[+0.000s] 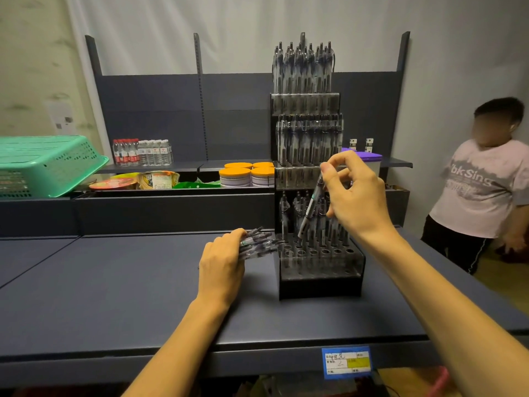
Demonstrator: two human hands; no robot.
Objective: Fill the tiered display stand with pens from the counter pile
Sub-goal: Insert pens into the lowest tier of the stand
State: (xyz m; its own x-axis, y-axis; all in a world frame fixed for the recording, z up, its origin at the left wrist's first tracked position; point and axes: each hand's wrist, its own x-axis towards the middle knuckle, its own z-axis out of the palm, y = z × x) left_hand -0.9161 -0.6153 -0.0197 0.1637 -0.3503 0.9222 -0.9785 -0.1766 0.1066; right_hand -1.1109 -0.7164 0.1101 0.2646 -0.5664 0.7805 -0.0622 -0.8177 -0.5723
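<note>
Currently right hand [353, 196] fingers pinch one pen [310, 207], tilted, tip over bottom tier of display stand [319, 279]. Left hand [221, 262] fingers grip pen bundle [257, 243] on bench [114, 282].

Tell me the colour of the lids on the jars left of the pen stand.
Orange lids, seen in the head view.
</note>
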